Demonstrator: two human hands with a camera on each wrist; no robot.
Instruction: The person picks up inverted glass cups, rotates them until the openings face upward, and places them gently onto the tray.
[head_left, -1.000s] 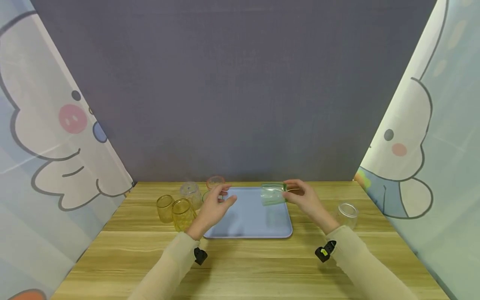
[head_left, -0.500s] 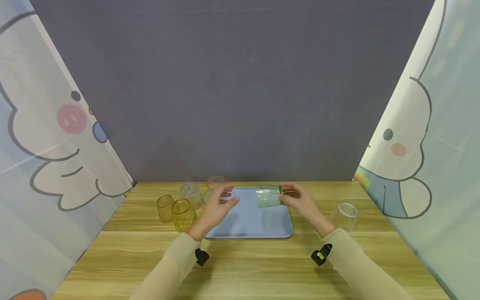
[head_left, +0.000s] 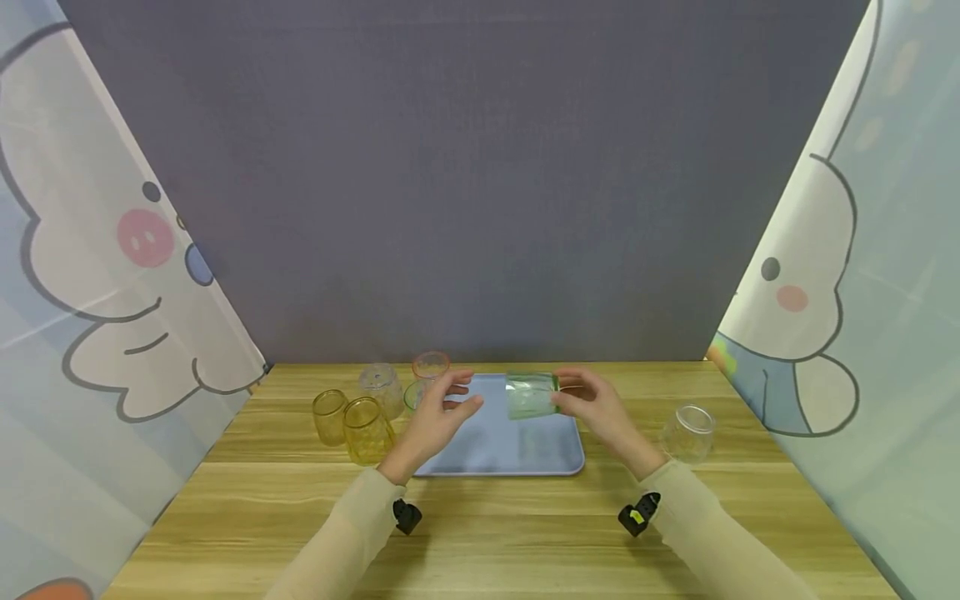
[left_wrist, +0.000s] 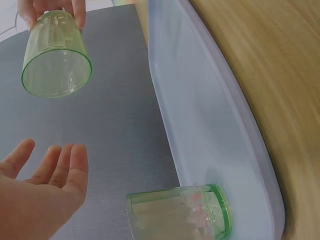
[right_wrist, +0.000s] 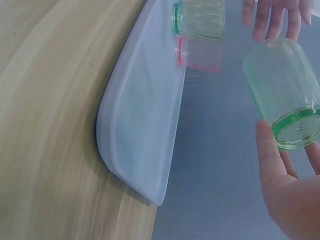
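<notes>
My right hand (head_left: 597,407) pinches a pale green drinking glass (head_left: 530,395) near its thick base, thumb on one side and fingers on the other. The glass lies sideways in the air above the blue tray (head_left: 502,472), its mouth facing my left hand. In the left wrist view its open rim shows below the fingers. My left hand (head_left: 441,417) hovers over the tray's left part, palm toward the glass, fingers apart and loosely bent, holding nothing. Beyond that hand, a second green glass (left_wrist: 175,215) and a pink-tinted glass (right_wrist: 201,53) stand at the tray's left end.
Two amber glasses, one smaller (head_left: 330,418) and one larger (head_left: 367,433), stand on the wooden table left of the tray, with a clear glass (head_left: 382,390) behind them. Another clear glass (head_left: 690,433) stands to the right, near my right forearm. A grey panel (head_left: 480,183) closes off the back.
My right hand has carried the green glass leftward over the tray, closer to my left hand. The left hand has shifted slightly to the right.
</notes>
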